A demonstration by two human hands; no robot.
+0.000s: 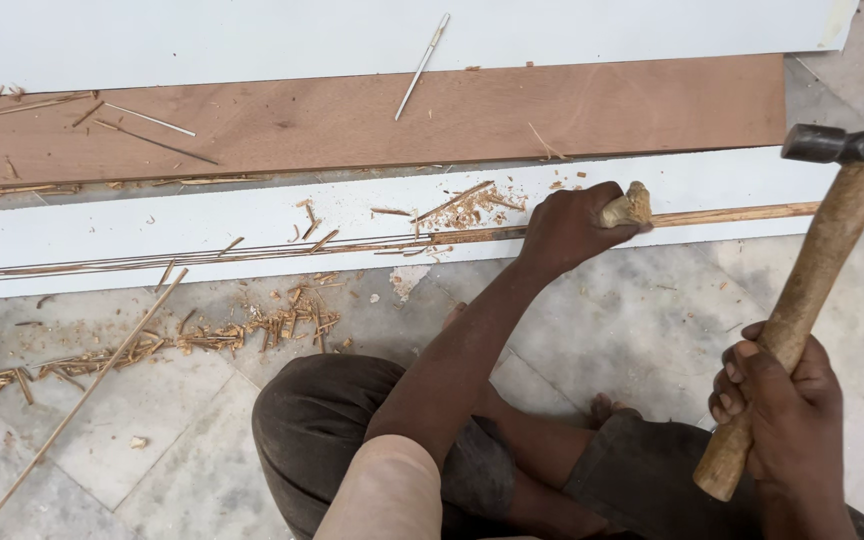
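Squatted on a grey stone floor [152, 440], cut off by every edge of the view. Crossed by a long white board [202, 225] running left to right, both ends out of frame; far edge butted against a brown plywood plank [352, 120], long axis likewise left to right, left end cut off. Beyond it, another white sheet [252, 35], mostly out of view. Littered with wood splinters [252, 330] along the white board's near edge, thickest toward the left.

Clamped in the right hand [787, 420], fingers wrapped tight round the lower handle: a hammer [812, 290], wooden handle standing nearly upright, tilted slightly right, dark metal head [842, 146] at top, its right tip cut off by the frame edge. Held well clear of the board, above the floor at the right.

Closed in a fist on the white board's near edge, right of middle: the left hand [572, 225], gripping a stubby tool with a frayed wooden butt [630, 207] poking out toward the right. Blade hidden inside the fist, possibly a chisel; direction of its tip not readable. Pressed beside a thin wooden strip [752, 213] lying along the board's length. Resting on the plywood's far edge near the middle: a slim metal rod [422, 68], slanted.
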